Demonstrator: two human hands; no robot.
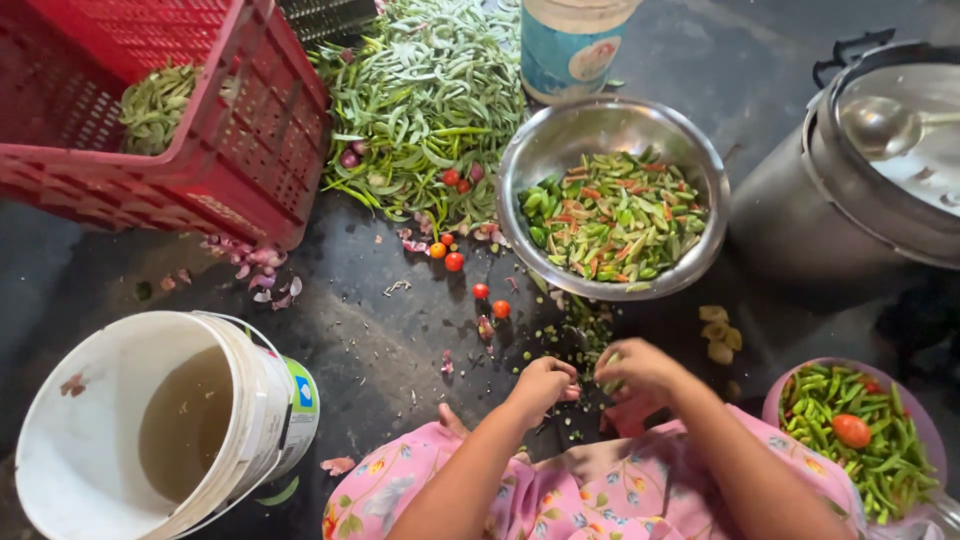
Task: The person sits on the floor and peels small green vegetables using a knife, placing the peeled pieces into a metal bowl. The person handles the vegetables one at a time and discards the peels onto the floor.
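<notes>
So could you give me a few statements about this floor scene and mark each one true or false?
1. The steel bowl holds cut green pieces. True.
2. The white bucket is full of tomatoes. False: it holds murky liquid.
3. The left hand and right hand are close together over the dark floor. True.
4. The red crate lies flat and upright. False: it is tilted, with green pods inside.
5. A ladle lies on the big pot's lid. True.
6. The pink bowl is empty. False: it holds green chillies and a tomato.
</notes>
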